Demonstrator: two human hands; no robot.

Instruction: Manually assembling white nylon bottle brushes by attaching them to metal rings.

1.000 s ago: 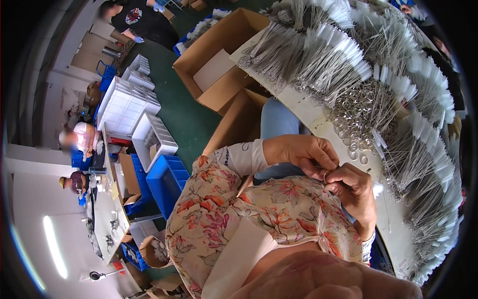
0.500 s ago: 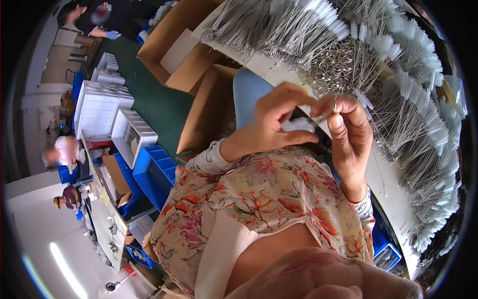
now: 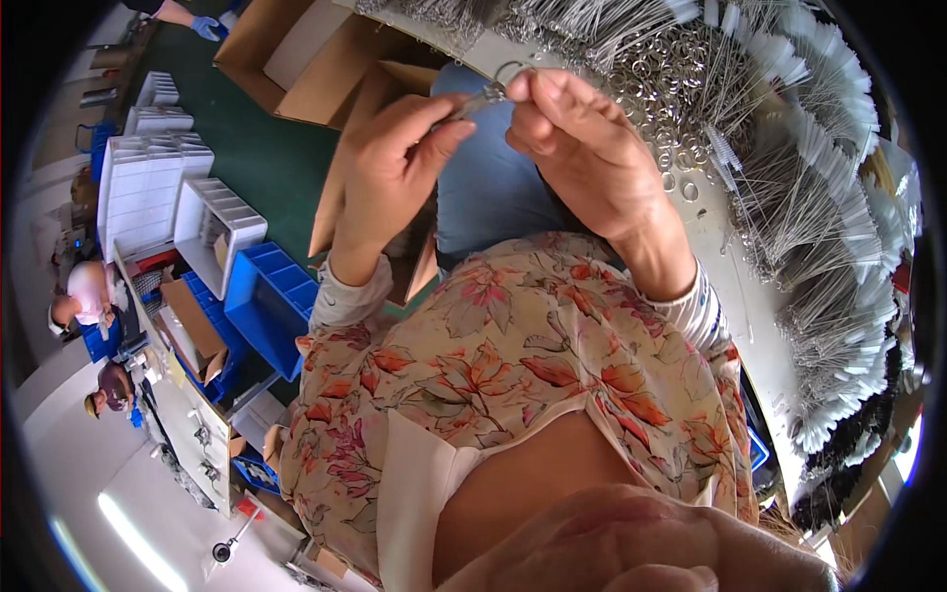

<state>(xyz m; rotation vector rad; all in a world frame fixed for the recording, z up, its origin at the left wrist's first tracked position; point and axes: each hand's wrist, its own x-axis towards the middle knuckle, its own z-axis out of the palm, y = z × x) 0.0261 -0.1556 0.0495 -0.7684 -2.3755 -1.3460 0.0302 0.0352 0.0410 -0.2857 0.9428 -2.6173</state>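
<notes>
Up over my lap, my left hand (image 3: 390,163) is closed, with the looped wire ends (image 3: 485,97) of thin wire brushes showing past its fingertips. The rest of those brushes is hidden by the hand. Against these loops, my right hand (image 3: 597,148) pinches a metal ring (image 3: 509,74) between thumb and forefinger. Whether the ring passes through the loops is too small to tell. Beyond my right hand lies a heap of loose metal rings (image 3: 666,79) on the white table (image 3: 755,331).
Many wire brushes (image 3: 819,217) with white bristles cover the table's right and far side. Open cardboard boxes (image 3: 326,69) stand at the far left. White crates (image 3: 158,187) and a blue bin (image 3: 266,301) are farther left. Other people (image 3: 89,296) sit at a bench; a gloved hand (image 3: 205,28) shows top left.
Both hands have moved up and to the left, off the table's edge. My left fingers have closed on the brushes' wire ends, and the ring now meets them.
</notes>
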